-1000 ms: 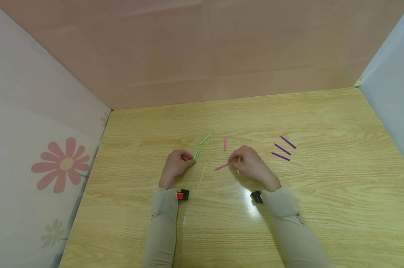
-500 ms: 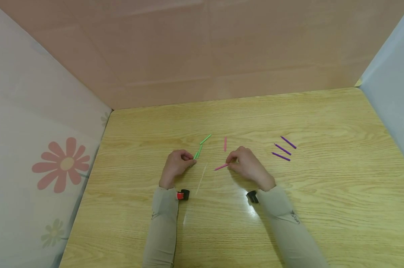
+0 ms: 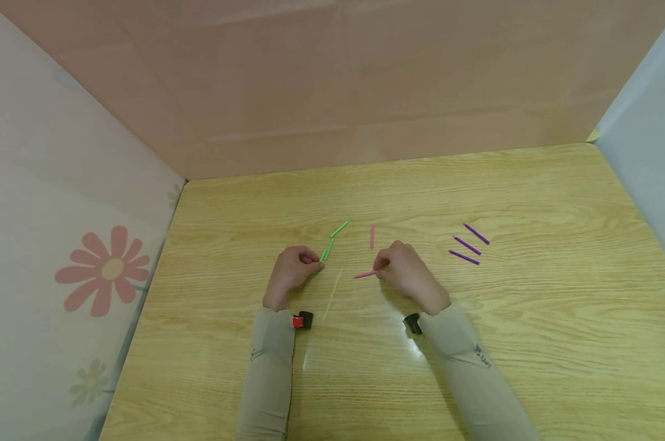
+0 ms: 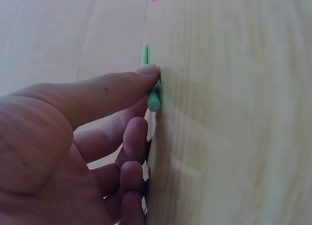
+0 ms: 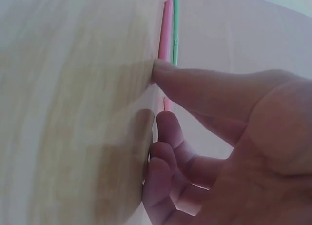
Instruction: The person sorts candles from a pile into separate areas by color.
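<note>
In the head view, my left hand (image 3: 292, 272) pinches a thin green stick (image 3: 322, 257) at the tabletop, thumb against fingers. A second green stick (image 3: 330, 246) lies right beside it, partly overlapping. The left wrist view shows the round end of a green stick (image 4: 154, 103) under the thumb. My right hand (image 3: 408, 274) holds one end of a thin pink stick (image 3: 364, 275) between thumb and finger; its tapered far end points left toward the green ones. The end inside the right fingers is hidden.
Another green stick (image 3: 340, 229) lies slanted farther back, close to a pink stick (image 3: 372, 236). To the right, three purple sticks (image 3: 467, 245) lie in a slanted row. All are on a wooden table (image 3: 558, 343) with a pinkish wall (image 3: 332, 92) behind it.
The right hand has shifted slightly left, and its pink stick has turned to lie more nearly crosswise. The left hand has stayed in place, as have the loose sticks.
</note>
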Available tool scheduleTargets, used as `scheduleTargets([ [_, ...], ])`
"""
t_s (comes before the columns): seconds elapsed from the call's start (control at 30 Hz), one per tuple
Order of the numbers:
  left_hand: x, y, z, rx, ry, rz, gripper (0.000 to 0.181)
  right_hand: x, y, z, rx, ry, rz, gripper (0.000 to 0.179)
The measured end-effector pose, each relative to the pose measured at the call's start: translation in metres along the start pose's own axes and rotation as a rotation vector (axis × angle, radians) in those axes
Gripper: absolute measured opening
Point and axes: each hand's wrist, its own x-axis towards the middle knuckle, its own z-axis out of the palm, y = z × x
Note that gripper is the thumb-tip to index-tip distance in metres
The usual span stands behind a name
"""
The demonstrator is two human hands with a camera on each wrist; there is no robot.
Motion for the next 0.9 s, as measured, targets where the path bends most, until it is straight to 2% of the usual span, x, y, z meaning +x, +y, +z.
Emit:
scheduleTargets([
  [0.17,0.0,0.0006,0.0005,-0.014,0.0,-0.027,0.015,-0.0005,-0.0018,-0.0003,0.002,-0.012,0.026,0.005],
  [0.3,0.0001,0.0001,0.0007,-0.01,-0.002,-0.022,0.015,-0.001,-0.0018,0.0003,-0.009,-0.019,0.028,0.005],
  [0.63,0.0005,-0.002,0.0003,0.044,-0.007,0.007,0.018,-0.0014,0.0007,0.0021,-0.071,0.008,-0.072,0.004],
  [0.9,-0.0009,-0.001,-0.0001,0.028,-0.004,0.006,0.017,-0.0022,0.001,0.0007,-0.065,-0.012,-0.059,0.006],
])
